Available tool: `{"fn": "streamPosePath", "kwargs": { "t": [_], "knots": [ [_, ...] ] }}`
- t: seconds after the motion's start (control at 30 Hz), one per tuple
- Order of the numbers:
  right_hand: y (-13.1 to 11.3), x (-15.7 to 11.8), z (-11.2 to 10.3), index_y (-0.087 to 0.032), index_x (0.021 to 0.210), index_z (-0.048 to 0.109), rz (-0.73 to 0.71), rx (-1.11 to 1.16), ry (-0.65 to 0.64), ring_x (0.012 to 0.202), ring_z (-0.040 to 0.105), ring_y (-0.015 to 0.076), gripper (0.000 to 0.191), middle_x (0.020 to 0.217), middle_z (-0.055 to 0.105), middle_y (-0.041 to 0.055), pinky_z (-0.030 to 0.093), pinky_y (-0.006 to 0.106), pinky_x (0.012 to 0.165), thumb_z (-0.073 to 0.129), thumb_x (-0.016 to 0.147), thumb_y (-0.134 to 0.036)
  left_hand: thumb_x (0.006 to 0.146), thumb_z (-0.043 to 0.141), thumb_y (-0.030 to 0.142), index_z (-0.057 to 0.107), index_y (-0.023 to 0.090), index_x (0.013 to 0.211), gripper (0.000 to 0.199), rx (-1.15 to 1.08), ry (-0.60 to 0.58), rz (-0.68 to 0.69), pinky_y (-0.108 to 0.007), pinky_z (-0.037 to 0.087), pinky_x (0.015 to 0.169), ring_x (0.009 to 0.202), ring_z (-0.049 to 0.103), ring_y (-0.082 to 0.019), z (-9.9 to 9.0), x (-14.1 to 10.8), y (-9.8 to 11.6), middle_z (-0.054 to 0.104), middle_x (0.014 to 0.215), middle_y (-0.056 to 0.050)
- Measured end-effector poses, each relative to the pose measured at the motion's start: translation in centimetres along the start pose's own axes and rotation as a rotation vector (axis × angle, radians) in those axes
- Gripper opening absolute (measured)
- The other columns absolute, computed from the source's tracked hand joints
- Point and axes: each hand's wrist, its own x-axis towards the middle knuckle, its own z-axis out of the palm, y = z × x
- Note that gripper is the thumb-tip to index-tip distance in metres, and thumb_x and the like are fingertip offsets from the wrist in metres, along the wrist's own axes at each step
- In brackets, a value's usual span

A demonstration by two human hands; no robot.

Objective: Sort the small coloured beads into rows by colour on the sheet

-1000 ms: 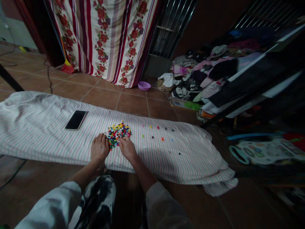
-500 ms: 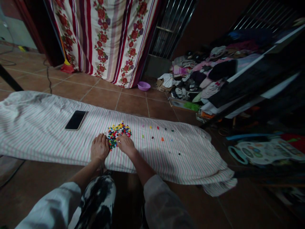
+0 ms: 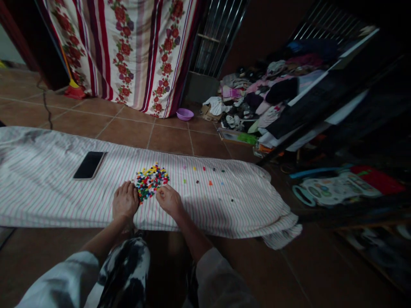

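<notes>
A heap of tiny coloured pieces [image 3: 150, 179], in red, yellow, green, blue and white, lies on a striped cloth [image 3: 86, 205]. My left hand [image 3: 126, 200] rests flat on the cloth against the heap's left edge, fingers stretched forward. At the heap's lower right, my right hand [image 3: 169, 200] has thumb and fingers pinched together; whatever they hold is too small to make out. Several single pieces are spread in loose rows to the right, among them an orange piece [image 3: 210, 183], a red piece [image 3: 204, 168] and a dark piece [image 3: 232, 200].
A phone [image 3: 89, 165] lies on the cloth left of the heap. Beyond the bench-like surface are a purple basin [image 3: 185, 114], a floral curtain [image 3: 138, 55], a red broom [image 3: 75, 90] and a pile of clothes [image 3: 257, 94]. A toy-like board [image 3: 340, 190] is at the right.
My right hand has drawn back from the heap toward its lower right edge, fingers still pinched. My left hand stays at the heap's left side. The whole view has shifted slightly.
</notes>
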Motion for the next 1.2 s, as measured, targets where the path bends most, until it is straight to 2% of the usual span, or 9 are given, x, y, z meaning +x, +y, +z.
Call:
{"fn": "streamPosePath", "kwargs": {
  "t": [0.2, 0.37, 0.53, 0.63, 0.77, 0.97, 1.2],
  "knots": [
    [2.4, -2.3, -1.4, -0.021, 0.076, 0.063, 0.058, 0.072, 0.125, 0.073, 0.058, 0.0137, 0.018, 0.076, 0.062, 0.0015, 0.042, 0.023, 0.069, 0.049, 0.089, -0.023, 0.094, 0.031, 0.028, 0.059, 0.008, 0.116, 0.040, 0.010, 0.002, -0.008, -0.046, 0.039, 0.100, 0.121, 0.052, -0.031, 0.0, 0.0, 0.0, 0.060, 0.127, -0.019],
    [6.1, -4.5, -3.2, -0.020, 0.076, 0.063, 0.179, 0.124, 0.235, 0.071, 0.057, 0.0146, 0.019, 0.075, 0.062, 0.0027, 0.043, 0.024, 0.068, 0.049, 0.087, -0.025, 0.094, 0.030, 0.029, 0.059, 0.009, 0.116, 0.041, 0.005, 0.008, 0.003, -0.046, 0.039, 0.099, 0.121, 0.052, -0.031, -0.1, 0.0, 0.0, 0.061, 0.126, -0.020],
    [10.4, -6.7, -4.9, -0.019, 0.082, 0.065, 0.289, 0.016, 0.343, 0.072, 0.057, 0.0170, 0.022, 0.078, 0.063, 0.0051, 0.043, 0.027, 0.068, 0.044, 0.085, -0.025, 0.094, 0.031, 0.028, 0.059, 0.010, 0.116, 0.040, -0.026, 0.020, 0.005, -0.047, 0.039, 0.100, 0.122, 0.051, -0.031, 0.0, 0.0, -0.2, 0.060, 0.126, -0.020],
    [12.2, -7.4, -5.3, -0.017, 0.087, 0.065, 0.388, -0.061, 0.399, 0.074, 0.057, 0.0181, 0.022, 0.083, 0.064, 0.0073, 0.043, 0.028, 0.069, 0.043, 0.083, -0.020, 0.094, 0.031, 0.028, 0.059, 0.011, 0.117, 0.040, -0.035, 0.022, 0.008, -0.048, 0.039, 0.099, 0.121, 0.051, -0.031, 0.0, 0.0, -0.2, 0.060, 0.126, -0.020],
    [13.2, -7.7, -5.0, -0.017, 0.085, 0.064, 0.462, -0.138, 0.411, 0.075, 0.056, 0.0187, 0.021, 0.081, 0.062, 0.0069, 0.041, 0.028, 0.069, 0.043, 0.084, -0.018, 0.094, 0.029, 0.029, 0.059, 0.009, 0.115, 0.041, -0.024, 0.015, -0.014, -0.047, 0.039, 0.100, 0.121, 0.052, -0.031, -0.1, 0.0, 0.0, 0.061, 0.125, -0.020],
    [13.4, -7.8, -4.3, -0.018, 0.086, 0.063, 0.451, -0.144, 0.397, 0.078, 0.055, 0.0187, 0.021, 0.083, 0.062, 0.0067, 0.040, 0.028, 0.071, 0.043, 0.081, -0.013, 0.093, 0.030, 0.029, 0.060, 0.010, 0.115, 0.041, -0.037, 0.009, -0.005, -0.047, 0.041, 0.097, 0.118, 0.053, -0.031, -0.3, 0.2, 0.1, 0.061, 0.124, -0.020],
    [14.0, -7.8, -3.5, -0.016, 0.096, 0.061, 0.404, -0.112, 0.529, 0.081, 0.056, 0.0211, 0.022, 0.088, 0.061, 0.0097, 0.046, 0.033, 0.075, 0.043, 0.085, -0.023, 0.094, 0.029, 0.030, 0.059, 0.009, 0.116, 0.043, -0.016, 0.000, 0.005, -0.047, 0.041, 0.096, 0.119, 0.053, -0.032, -0.4, 0.2, 0.1, 0.061, 0.124, -0.021]
  ]
}}
